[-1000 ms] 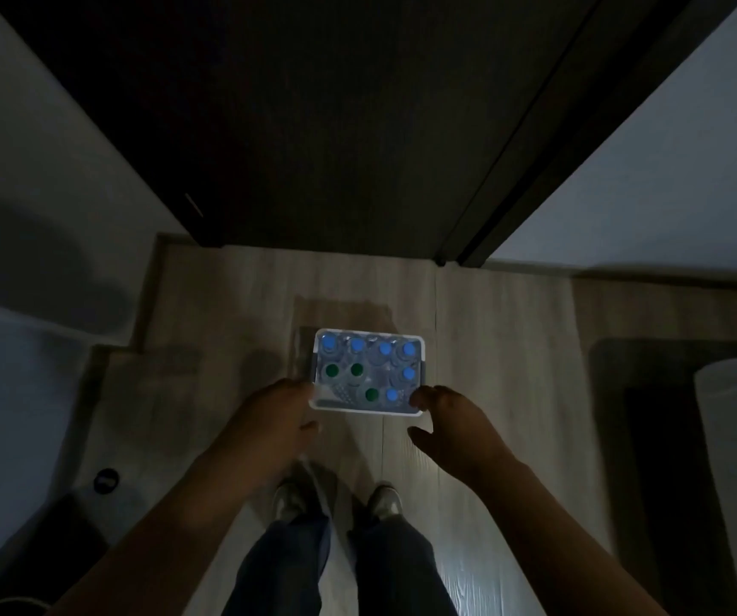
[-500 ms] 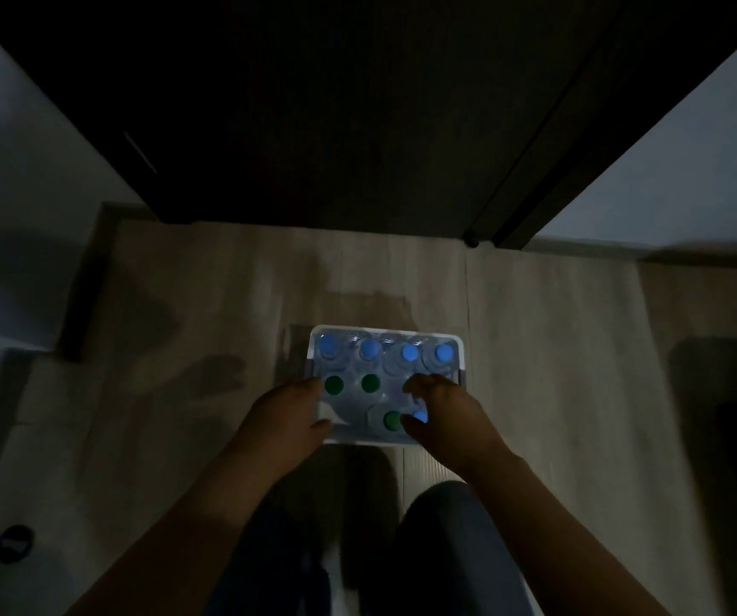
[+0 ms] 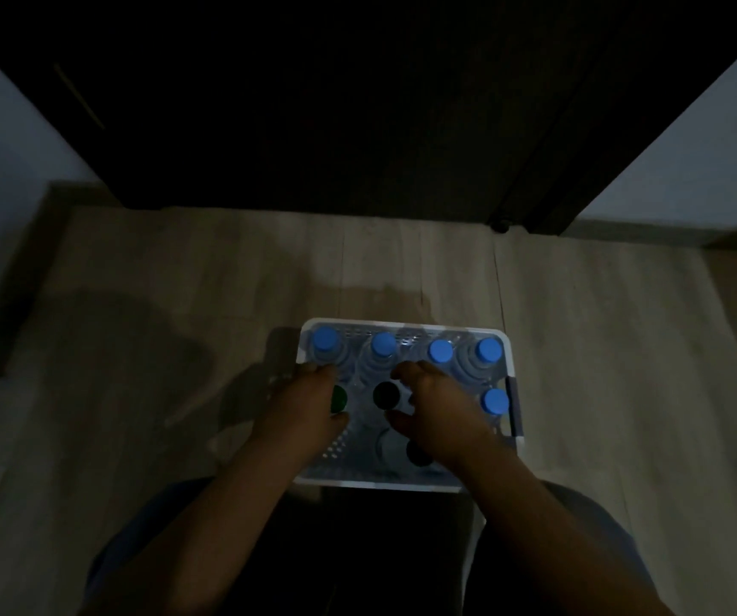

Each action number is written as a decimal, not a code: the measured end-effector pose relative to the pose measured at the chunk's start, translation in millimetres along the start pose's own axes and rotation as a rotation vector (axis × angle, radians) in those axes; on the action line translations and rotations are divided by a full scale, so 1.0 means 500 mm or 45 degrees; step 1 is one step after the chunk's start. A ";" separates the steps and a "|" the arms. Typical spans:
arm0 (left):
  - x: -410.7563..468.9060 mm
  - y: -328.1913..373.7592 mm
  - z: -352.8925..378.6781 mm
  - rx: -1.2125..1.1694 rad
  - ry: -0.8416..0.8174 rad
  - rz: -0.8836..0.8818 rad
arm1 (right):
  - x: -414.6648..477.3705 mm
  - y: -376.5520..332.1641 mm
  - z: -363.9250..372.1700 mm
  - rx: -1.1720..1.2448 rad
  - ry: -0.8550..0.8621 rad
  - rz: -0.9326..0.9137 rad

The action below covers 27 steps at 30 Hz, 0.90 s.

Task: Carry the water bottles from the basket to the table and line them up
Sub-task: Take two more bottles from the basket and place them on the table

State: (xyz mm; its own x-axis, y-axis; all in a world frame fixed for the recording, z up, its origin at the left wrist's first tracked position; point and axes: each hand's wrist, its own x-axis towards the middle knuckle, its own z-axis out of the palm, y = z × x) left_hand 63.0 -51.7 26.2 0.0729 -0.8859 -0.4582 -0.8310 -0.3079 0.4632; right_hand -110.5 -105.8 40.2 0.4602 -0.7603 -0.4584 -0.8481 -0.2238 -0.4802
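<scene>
The clear plastic water bottles (image 3: 383,349), capped blue or green, stand in the white perforated plastic basket (image 3: 402,484) on the pale wooden floor (image 3: 180,282) just in front of you. Your forearms (image 3: 233,495) reach down into it. Your left hand (image 3: 309,406) covers a green-capped bottle (image 3: 339,398). Your right hand (image 3: 438,415) curves fingers and thumb either side of a dark-capped bottle (image 3: 386,394). In this dimness I cannot tell whether either hand grips.
</scene>
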 end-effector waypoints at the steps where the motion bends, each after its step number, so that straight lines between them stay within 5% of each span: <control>1: 0.003 -0.001 0.005 0.002 0.000 0.007 | 0.004 0.001 0.005 -0.007 0.002 -0.005; 15: 0.015 0.000 0.017 0.057 0.125 0.053 | 0.037 0.007 0.057 -0.102 0.108 -0.041; 27: -0.036 0.026 -0.064 -0.188 0.162 0.046 | -0.018 -0.043 -0.022 0.082 0.270 -0.012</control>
State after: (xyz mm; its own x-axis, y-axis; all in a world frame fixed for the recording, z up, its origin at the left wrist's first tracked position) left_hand 68.6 -50.9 64.9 0.1209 -0.9311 -0.3441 -0.7451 -0.3142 0.5883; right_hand -99.4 -100.8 63.0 0.3967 -0.8711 -0.2894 -0.8225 -0.1973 -0.5335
